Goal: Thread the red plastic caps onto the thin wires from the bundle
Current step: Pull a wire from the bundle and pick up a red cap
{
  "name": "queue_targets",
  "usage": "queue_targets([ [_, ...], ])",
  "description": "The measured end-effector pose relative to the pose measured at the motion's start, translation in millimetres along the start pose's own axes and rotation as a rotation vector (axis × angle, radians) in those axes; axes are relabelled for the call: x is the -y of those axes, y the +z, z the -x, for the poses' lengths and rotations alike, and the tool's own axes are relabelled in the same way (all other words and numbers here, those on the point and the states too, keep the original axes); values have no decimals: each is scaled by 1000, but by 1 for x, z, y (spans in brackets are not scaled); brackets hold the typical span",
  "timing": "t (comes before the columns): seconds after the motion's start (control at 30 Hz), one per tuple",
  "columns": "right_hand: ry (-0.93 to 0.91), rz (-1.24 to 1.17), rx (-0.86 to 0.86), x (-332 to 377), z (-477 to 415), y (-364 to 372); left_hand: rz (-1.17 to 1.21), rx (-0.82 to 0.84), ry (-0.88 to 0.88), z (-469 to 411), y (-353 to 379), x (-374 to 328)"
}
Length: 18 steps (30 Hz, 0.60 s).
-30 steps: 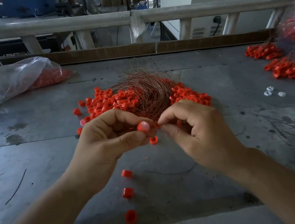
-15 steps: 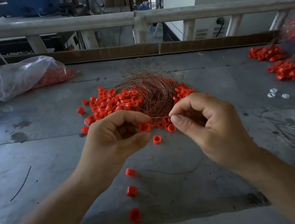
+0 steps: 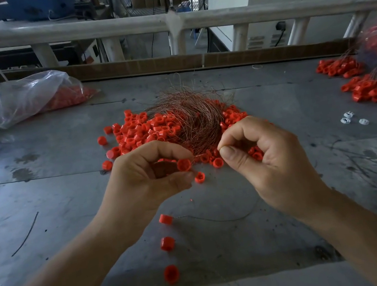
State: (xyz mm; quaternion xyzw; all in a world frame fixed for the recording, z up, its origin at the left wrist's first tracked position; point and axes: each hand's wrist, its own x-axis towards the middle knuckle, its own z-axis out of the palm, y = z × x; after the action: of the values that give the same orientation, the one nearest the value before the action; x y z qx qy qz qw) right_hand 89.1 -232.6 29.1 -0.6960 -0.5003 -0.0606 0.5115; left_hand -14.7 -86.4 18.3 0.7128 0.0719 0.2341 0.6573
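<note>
A bundle of thin copper-coloured wires (image 3: 193,119) lies curled on the metal table (image 3: 37,168), amid a heap of loose red plastic caps (image 3: 140,131). My left hand (image 3: 144,182) pinches one red cap (image 3: 183,165) between thumb and forefinger, just in front of the bundle. My right hand (image 3: 265,162) pinches a thin wire (image 3: 206,157) at thumb and forefinger tips; the wire runs left toward the held cap. A gap of a few centimetres separates the two hands.
Three stray caps (image 3: 167,243) lie in a line near the table's front edge, with a loose dark wire (image 3: 220,218) beside them. A clear bag of caps (image 3: 33,99) sits back left. Finished capped wires (image 3: 368,90) pile at right. Small white pieces (image 3: 350,117) lie nearby.
My hands have drawn apart: the right hand moved right, pulling the wire out from the cap held in the left. Loose caps beneath the hands are now uncovered.
</note>
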Motion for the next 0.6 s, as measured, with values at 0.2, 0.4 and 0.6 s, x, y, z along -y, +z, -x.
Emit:
queue_targets([
  [0.2,45,-58,24,1,0,2,-23,-18,-7,-1,1,0],
  [0.4,35,-80,44,2,1,2,26,-23,-24,-1,0,0],
  [0.6,49,-94,69,3,2,2,6,-16,-25,-1,0,0],
])
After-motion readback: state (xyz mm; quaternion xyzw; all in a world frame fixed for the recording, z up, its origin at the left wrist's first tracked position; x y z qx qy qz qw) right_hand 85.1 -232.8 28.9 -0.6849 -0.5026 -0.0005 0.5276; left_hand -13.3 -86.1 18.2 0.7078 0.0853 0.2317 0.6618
